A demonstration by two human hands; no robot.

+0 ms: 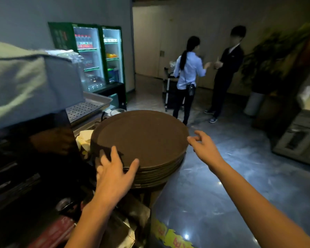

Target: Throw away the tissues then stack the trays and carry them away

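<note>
A stack of several round dark-brown trays (145, 138) rests in the middle of the view, at the edge of a dark cart. My left hand (115, 172) lies on the near left rim of the stack, thumb and fingers spread over the top tray's edge. My right hand (204, 145) hovers at the right rim, fingers apart and curled, barely touching or just off it. Something pale and crumpled, perhaps tissues (84, 140), shows behind the stack on the left.
A grey-covered machine (30, 81) and a perforated metal tray (89, 107) stand to the left. Lit drink fridges (98, 58) line the back wall. Two people (188, 76) stand talking ahead beside a trolley. A cabinet (299, 140) and potted plant sit right. The floor is shiny.
</note>
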